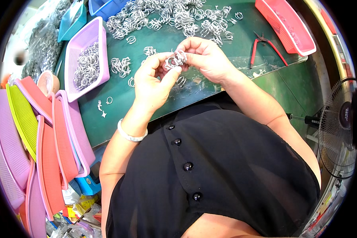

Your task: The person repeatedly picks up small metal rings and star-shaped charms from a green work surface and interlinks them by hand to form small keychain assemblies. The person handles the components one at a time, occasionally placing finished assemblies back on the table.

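A cluster of silver-grey metal rings (176, 59) is held over the near part of the green table. My left hand (151, 85) pinches it from the left with thumb and fingers, and a pale bangle circles that wrist. From the right, the fingertips of my right hand (208, 60) grip the same cluster, partly hiding it. More rings (120, 66) lie in a small group to the left of my hands. A large heap of similar rings (174, 16) spreads across the far side of the table.
Left, a lilac basket (104, 59) holds more rings, near a teal basket (67, 27) and a stack of colourful baskets (47, 166). Red-handled pliers (253, 53) lie at right, below a red basket (305, 49). A fan (337, 131) stands by the right edge.
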